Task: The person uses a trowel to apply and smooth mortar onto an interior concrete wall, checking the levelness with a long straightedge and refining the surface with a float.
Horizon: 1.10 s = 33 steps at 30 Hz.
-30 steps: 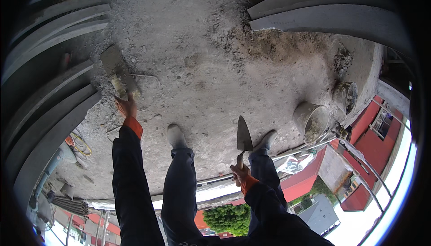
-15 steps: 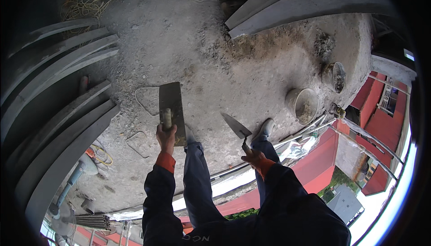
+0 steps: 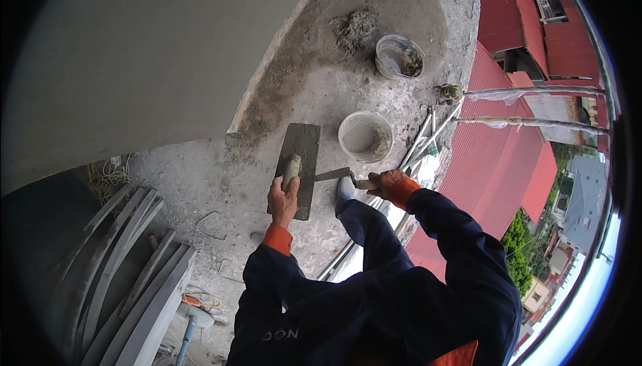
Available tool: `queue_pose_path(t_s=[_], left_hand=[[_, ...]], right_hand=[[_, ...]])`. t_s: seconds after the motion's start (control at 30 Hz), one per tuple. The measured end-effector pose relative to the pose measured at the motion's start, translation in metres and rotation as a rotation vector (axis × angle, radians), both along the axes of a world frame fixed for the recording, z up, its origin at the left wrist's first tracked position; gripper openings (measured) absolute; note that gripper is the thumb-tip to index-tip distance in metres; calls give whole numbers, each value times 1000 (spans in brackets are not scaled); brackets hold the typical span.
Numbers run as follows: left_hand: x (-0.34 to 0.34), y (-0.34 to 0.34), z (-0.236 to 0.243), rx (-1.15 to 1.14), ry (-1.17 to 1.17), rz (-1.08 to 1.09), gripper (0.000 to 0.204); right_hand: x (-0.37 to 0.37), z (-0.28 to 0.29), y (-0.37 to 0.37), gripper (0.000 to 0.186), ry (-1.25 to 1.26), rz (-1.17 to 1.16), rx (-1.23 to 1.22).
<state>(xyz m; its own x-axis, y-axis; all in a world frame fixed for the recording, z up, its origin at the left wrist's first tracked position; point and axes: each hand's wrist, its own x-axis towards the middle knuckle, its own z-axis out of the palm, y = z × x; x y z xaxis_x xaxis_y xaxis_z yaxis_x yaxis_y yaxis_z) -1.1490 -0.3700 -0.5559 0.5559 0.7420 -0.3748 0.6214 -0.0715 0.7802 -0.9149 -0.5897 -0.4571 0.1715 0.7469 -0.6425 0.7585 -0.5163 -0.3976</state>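
Note:
My left hand (image 3: pixel 283 200) grips the pale handle of a plastering float (image 3: pixel 306 159), whose long rectangular plate is dark and stained. My right hand (image 3: pixel 390 185) is closed round the handle of a pointing trowel (image 3: pixel 332 174). The trowel's narrow blade points left, its tip at the float's right edge; whether the two touch I cannot tell. Just beyond the tools stands a mortar bucket (image 3: pixel 354 152) with grey, wet-looking stuff inside. Farther off, a second bucket (image 3: pixel 386 68) has a crusted inner wall.
A large grey plastered wall (image 3: pixel 154 52) fills the upper left. Past it lies a mortar heap (image 3: pixel 356 28). Curved panels (image 3: pixel 144 279) lean at the lower left, near tangled cord (image 3: pixel 110 180). Poles (image 3: pixel 421 140) run along the floor's right edge, with red roofs (image 3: pixel 481 165) below.
My view has swung right toward the buckets and the grey wall. My hands have come closer together, bringing the trowel's tip up to the float.

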Motion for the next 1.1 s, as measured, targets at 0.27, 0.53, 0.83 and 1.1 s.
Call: queue_pose_path(t_s=[0.27,0.53,0.83,1.1], left_hand=[[178,62,40,13,-54,-91,54],[284,111,15,-512,-282,11,38],[376,94,111,-497,-95,-212,73],[425,51,50,-51,171,-237,65]], right_hand=[[208,-27,46,21,-274,-47,56],[306,-20,105,48,-54,-835,55],[181,7,207,80,320,-1351,362],[249,7,171,71,402,-1429,126]])
